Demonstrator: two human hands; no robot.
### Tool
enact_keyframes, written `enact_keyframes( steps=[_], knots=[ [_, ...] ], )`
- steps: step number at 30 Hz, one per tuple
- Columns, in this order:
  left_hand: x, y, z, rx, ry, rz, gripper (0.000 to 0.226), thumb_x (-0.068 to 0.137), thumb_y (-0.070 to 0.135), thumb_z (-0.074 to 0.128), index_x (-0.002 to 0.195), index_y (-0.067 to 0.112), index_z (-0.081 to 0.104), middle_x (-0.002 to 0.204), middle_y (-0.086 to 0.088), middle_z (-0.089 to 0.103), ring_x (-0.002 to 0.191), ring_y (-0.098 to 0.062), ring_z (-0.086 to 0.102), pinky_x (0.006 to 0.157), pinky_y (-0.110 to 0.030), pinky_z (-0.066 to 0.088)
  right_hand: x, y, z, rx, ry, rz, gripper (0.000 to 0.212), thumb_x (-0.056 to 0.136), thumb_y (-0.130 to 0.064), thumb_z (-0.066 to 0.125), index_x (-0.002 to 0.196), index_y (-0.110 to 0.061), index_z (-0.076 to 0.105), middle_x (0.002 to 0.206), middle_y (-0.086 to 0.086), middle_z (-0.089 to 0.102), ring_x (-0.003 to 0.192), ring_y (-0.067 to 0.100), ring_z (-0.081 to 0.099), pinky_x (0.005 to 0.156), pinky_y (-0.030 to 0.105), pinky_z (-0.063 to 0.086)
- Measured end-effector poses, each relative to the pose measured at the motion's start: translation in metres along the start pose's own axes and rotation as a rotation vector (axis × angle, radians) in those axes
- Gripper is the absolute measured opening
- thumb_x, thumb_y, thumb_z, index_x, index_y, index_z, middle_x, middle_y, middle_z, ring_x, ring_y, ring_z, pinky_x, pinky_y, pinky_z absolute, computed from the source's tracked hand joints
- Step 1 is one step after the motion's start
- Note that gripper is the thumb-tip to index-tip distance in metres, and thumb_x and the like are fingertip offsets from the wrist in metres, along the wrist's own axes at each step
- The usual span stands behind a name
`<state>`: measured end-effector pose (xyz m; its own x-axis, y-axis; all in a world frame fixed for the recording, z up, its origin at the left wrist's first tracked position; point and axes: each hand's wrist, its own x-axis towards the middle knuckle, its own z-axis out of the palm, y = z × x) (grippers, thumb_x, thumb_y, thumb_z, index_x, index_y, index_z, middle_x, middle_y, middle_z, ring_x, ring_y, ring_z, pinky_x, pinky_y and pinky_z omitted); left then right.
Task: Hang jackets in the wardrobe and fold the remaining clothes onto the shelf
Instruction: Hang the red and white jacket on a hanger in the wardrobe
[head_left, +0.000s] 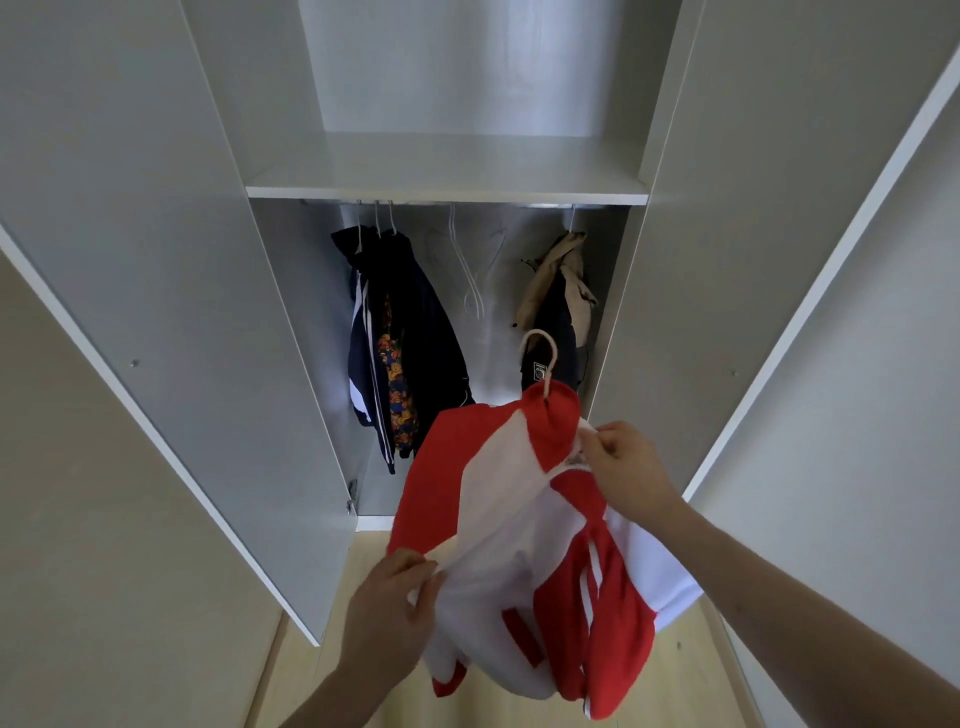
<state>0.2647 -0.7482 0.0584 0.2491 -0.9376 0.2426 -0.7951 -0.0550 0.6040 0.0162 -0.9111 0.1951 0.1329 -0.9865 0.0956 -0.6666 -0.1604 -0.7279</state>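
Observation:
A red and white jacket (498, 493) hangs on a pale hanger, whose hook (543, 358) sticks up out of the red collar. I hold it in front of the open wardrobe, below the rail. My right hand (623, 473) pinches the jacket's front edge near the collar. My left hand (389, 608) grips the white fabric lower down at the left. On the rail (467, 203) under the shelf hang dark jackets (400, 332) at the left and a beige and dark jacket (558, 296) at the right.
White empty hangers (470, 270) hang in the middle of the rail. The white shelf (447, 179) above the rail is bare. Both wardrobe doors (156, 312) stand open at either side. Light wooden floor (322, 675) lies below.

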Motion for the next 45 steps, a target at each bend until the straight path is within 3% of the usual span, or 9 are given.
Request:
enact_keyframes(
  steps=[6,9,14,18,24,27,30,35,45],
  knots=[
    [0.027,-0.011,-0.009,0.134,-0.350,-0.063,0.021,0.095,0.050,0.059,0.101,0.034,0.071,0.097,0.022,0.056,0.089,-0.002,0.054,0.080,-0.019,0.045,0.000,-0.011,-0.003,0.096,-0.198,-0.002,0.061,0.099,-0.060,0.048,0.068,-0.010,0.065,0.054,0.006,0.049,0.044,0.005,0.043,0.049,0.016,0.036],
    [0.066,0.018,-0.026,-0.018,-0.222,-0.075,0.041,0.081,0.048,0.077,0.117,0.035,0.061,0.110,0.023,0.054,0.095,0.000,0.054,0.080,-0.017,0.043,0.003,-0.031,-0.006,0.188,-0.229,-0.033,0.054,0.097,-0.061,0.053,0.064,-0.019,0.047,0.053,-0.007,0.040,0.048,0.004,0.039,0.050,0.014,0.035],
    [0.150,0.063,-0.065,-0.096,0.066,0.115,0.076,0.076,0.029,0.081,0.144,0.024,0.046,0.138,0.010,0.048,0.123,-0.010,0.043,0.105,-0.029,0.037,0.008,-0.046,-0.003,0.258,-0.344,-0.078,0.024,0.093,-0.019,0.064,0.080,-0.018,0.045,0.059,-0.017,0.043,0.055,0.004,0.037,0.051,0.016,0.036],
    [0.201,0.072,-0.078,-0.113,-0.084,0.173,0.008,0.091,0.025,0.068,0.097,0.025,0.074,0.095,0.011,0.073,0.094,-0.011,0.066,0.093,-0.039,0.053,0.017,-0.051,-0.002,0.278,-0.393,-0.093,0.016,0.091,-0.003,0.060,0.092,-0.015,0.050,0.066,-0.023,0.058,0.056,0.002,0.043,0.051,0.014,0.039],
    [0.270,0.050,-0.075,-0.227,-0.186,0.154,0.011,0.089,0.016,0.072,0.083,0.023,0.078,0.085,0.010,0.072,0.080,-0.004,0.068,0.084,-0.031,0.057,0.046,-0.030,-0.014,-0.001,-0.387,-0.113,0.009,0.098,-0.021,0.064,0.096,-0.030,0.061,0.079,-0.010,0.061,0.065,0.000,0.052,0.065,0.016,0.044],
    [0.305,0.033,-0.070,-0.247,-0.157,0.129,0.018,0.087,0.009,0.072,0.082,0.025,0.077,0.084,0.013,0.072,0.080,-0.001,0.068,0.080,-0.024,0.055,0.056,-0.014,-0.007,-0.151,-0.403,-0.033,0.041,0.104,-0.040,0.053,0.075,-0.012,0.058,0.066,-0.009,0.048,0.063,0.003,0.044,0.069,0.024,0.039],
    [0.339,0.021,-0.055,-0.262,-0.229,0.167,0.017,0.089,0.018,0.074,0.081,0.033,0.076,0.081,0.014,0.075,0.078,0.002,0.069,0.076,-0.022,0.053,0.067,-0.015,0.013,0.051,-0.283,0.085,0.051,0.104,-0.043,0.049,0.080,0.002,0.051,0.069,-0.001,0.042,0.066,0.008,0.042,0.069,0.030,0.034],
    [0.406,0.005,-0.058,-0.069,-0.443,0.175,0.044,0.090,0.029,0.076,0.132,0.020,0.065,0.129,0.006,0.063,0.115,-0.010,0.059,0.097,-0.021,0.045,0.106,-0.030,0.045,0.115,-0.063,0.205,0.047,0.105,-0.038,0.049,0.089,0.004,0.063,0.069,0.004,0.054,0.071,0.011,0.051,0.069,0.028,0.041],
    [0.527,0.023,-0.126,0.001,-0.166,0.390,0.024,0.084,0.018,0.074,0.108,0.021,0.073,0.111,0.003,0.063,0.102,-0.015,0.060,0.090,-0.025,0.045,0.197,-0.045,0.090,0.273,0.170,0.383,0.042,0.107,-0.028,0.045,0.094,0.007,0.064,0.073,0.012,0.055,0.063,0.019,0.052,0.053,0.022,0.041]
  ],
)
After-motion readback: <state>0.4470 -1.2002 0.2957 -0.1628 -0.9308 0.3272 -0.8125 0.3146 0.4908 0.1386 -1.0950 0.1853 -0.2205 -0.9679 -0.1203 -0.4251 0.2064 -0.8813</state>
